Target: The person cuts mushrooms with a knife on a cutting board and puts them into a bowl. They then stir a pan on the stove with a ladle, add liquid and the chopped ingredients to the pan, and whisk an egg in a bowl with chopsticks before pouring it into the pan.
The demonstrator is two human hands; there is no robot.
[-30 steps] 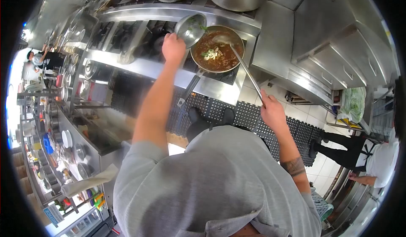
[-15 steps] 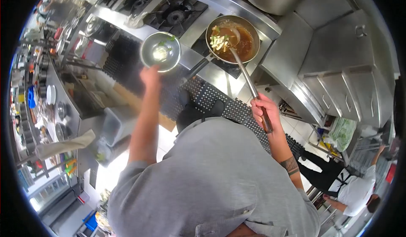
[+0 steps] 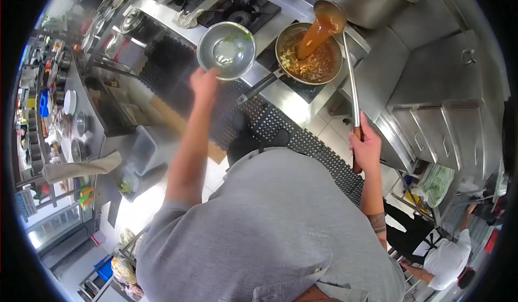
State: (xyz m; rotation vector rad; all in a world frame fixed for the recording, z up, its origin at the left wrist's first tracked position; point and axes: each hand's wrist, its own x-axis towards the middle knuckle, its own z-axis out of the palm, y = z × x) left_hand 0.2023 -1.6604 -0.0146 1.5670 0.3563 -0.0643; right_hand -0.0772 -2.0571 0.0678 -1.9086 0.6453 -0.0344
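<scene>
grey cloth covers my torso. my right hand is wrapped around the brown handle of a long steel ladle; my left hand grips the rim of a round, shiny steel bowl with green bits inside. beyond, the tilted ladle pours reddish-brown sauce into a round, dark-handled metal pan on the stove. a big steel pot stands behind.

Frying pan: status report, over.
Left hand holds metal bowl. Right hand grips ladle, sauce streaming into frying pan. No obstruction visible between ladle and frying pan.
</scene>
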